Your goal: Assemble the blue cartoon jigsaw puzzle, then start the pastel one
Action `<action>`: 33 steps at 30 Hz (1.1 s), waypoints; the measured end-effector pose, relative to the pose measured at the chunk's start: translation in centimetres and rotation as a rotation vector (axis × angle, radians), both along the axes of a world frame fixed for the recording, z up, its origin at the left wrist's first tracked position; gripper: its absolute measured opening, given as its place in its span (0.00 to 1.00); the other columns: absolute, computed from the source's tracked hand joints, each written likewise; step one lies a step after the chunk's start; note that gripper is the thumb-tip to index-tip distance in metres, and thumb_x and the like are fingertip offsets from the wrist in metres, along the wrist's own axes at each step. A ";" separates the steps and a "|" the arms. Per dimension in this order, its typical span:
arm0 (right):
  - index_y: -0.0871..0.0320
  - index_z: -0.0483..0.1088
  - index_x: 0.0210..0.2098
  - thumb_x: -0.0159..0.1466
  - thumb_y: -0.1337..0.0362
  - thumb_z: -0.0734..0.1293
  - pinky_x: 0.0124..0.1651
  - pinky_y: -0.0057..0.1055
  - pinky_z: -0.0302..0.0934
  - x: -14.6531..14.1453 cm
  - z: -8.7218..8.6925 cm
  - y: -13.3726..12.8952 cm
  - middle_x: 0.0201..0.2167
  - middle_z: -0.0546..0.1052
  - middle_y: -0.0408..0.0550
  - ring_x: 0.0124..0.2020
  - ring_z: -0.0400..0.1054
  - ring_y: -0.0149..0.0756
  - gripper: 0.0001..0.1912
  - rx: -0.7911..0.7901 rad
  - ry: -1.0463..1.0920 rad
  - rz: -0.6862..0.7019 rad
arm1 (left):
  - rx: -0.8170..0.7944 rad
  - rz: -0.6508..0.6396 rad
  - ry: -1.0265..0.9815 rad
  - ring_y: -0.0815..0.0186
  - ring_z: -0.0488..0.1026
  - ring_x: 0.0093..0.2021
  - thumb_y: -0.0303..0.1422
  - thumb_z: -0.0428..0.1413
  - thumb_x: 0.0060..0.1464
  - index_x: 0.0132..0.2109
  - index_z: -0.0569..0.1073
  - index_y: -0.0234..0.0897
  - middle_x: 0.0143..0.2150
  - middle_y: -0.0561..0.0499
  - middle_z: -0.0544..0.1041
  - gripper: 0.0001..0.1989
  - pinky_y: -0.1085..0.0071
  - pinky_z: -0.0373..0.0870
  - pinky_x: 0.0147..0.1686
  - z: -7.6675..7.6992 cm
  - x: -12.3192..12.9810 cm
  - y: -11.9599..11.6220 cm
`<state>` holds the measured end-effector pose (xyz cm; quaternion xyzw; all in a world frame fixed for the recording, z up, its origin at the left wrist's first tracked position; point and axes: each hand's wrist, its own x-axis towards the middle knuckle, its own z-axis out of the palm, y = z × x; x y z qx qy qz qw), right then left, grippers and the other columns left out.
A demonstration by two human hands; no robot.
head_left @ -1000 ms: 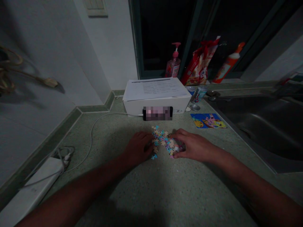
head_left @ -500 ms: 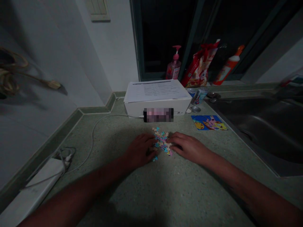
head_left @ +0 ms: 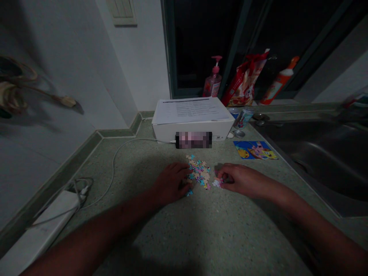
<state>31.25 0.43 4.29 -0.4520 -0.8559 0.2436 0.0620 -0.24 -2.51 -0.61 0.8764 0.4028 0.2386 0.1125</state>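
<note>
A small heap of jigsaw puzzle pieces (head_left: 200, 173), mostly blue, pink and tan, lies on the speckled green counter (head_left: 201, 234). At the heap's left edge rests my left hand (head_left: 171, 183), its fingers apart and the fingertips touching the outer pieces. Just to the right of the heap, my right hand (head_left: 240, 180) is closed in a pinch around a few puzzle pieces (head_left: 217, 183), pale and pink ones showing at its fingertips. Beyond the right hand lies a colourful cartoon picture card (head_left: 255, 150).
A phone (head_left: 193, 140) with a blurred screen leans on a white box (head_left: 165, 131), its cable curving left to a power strip (head_left: 54, 214). A can (head_left: 243, 118) stands near the sink (head_left: 316, 153). A pump bottle (head_left: 212, 83) and red bag (head_left: 244, 82) line the window.
My right hand has moved right, away from the heap, with a few puzzle pieces at its fingertips. My left hand stays by the heap. The whole view has shifted slightly.
</note>
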 end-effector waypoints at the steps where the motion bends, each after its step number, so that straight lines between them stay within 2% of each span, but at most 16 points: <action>1: 0.51 0.79 0.44 0.62 0.67 0.75 0.39 0.36 0.69 -0.1 0.0 -0.1 0.39 0.83 0.46 0.37 0.78 0.42 0.10 0.003 0.010 -0.002 | -0.002 0.002 0.002 0.49 0.76 0.62 0.36 0.62 0.66 0.61 0.76 0.39 0.62 0.40 0.79 0.18 0.45 0.74 0.63 0.0 0.0 0.0; 3: 0.51 0.79 0.46 0.62 0.67 0.76 0.40 0.36 0.70 -0.2 0.0 -0.1 0.41 0.83 0.46 0.38 0.78 0.41 0.13 -0.006 0.022 0.011 | -0.006 0.005 0.006 0.50 0.76 0.63 0.36 0.62 0.66 0.61 0.76 0.38 0.62 0.40 0.79 0.18 0.45 0.74 0.63 -0.1 0.0 0.0; 7: 0.52 0.78 0.42 0.63 0.68 0.75 0.42 0.35 0.70 -0.5 0.1 -0.1 0.42 0.81 0.47 0.39 0.77 0.41 0.09 -0.018 0.022 0.035 | 0.000 0.006 0.002 0.50 0.75 0.63 0.35 0.61 0.66 0.61 0.76 0.39 0.62 0.40 0.79 0.18 0.46 0.74 0.63 -0.1 0.0 -0.1; 12: 0.54 0.77 0.41 0.62 0.70 0.74 0.38 0.33 0.68 -0.8 0.1 -0.2 0.40 0.81 0.47 0.37 0.77 0.40 0.09 -0.033 0.025 0.004 | 0.010 -0.001 -0.005 0.50 0.76 0.62 0.35 0.61 0.66 0.61 0.76 0.38 0.62 0.40 0.79 0.18 0.47 0.74 0.63 -0.1 0.0 -0.1; 18: 0.53 0.75 0.40 0.62 0.71 0.72 0.34 0.31 0.65 -1.0 -0.8 -0.2 0.33 0.81 0.43 0.32 0.75 0.37 0.08 -0.027 0.091 -0.002 | -0.002 0.000 -0.003 0.50 0.75 0.62 0.36 0.62 0.65 0.61 0.76 0.39 0.63 0.40 0.79 0.18 0.45 0.74 0.63 -0.2 0.0 0.0; 22: 0.54 0.77 0.44 0.65 0.70 0.71 0.34 0.32 0.65 -1.3 -1.2 0.0 0.33 0.81 0.43 0.32 0.74 0.36 0.09 -0.026 0.146 0.006 | 0.006 0.001 -0.009 0.49 0.76 0.62 0.35 0.62 0.65 0.61 0.76 0.39 0.62 0.39 0.79 0.19 0.45 0.74 0.63 -0.2 0.0 0.0; 27: 0.55 0.77 0.40 0.68 0.68 0.69 0.37 0.32 0.67 -2.7 -1.4 -0.1 0.35 0.80 0.45 0.33 0.73 0.36 0.04 0.007 0.293 -0.002 | 0.008 -0.009 -0.021 0.50 0.76 0.62 0.34 0.62 0.65 0.61 0.76 0.40 0.62 0.41 0.80 0.19 0.46 0.74 0.62 -0.1 0.0 0.0; 33: 0.55 0.77 0.40 0.71 0.62 0.69 0.38 0.34 0.69 -5.8 -3.5 -0.7 0.34 0.79 0.46 0.34 0.74 0.37 0.05 0.116 0.538 -0.125 | 0.036 0.006 -0.061 0.52 0.78 0.58 0.35 0.63 0.66 0.59 0.77 0.39 0.56 0.42 0.82 0.17 0.51 0.74 0.60 0.0 0.1 0.1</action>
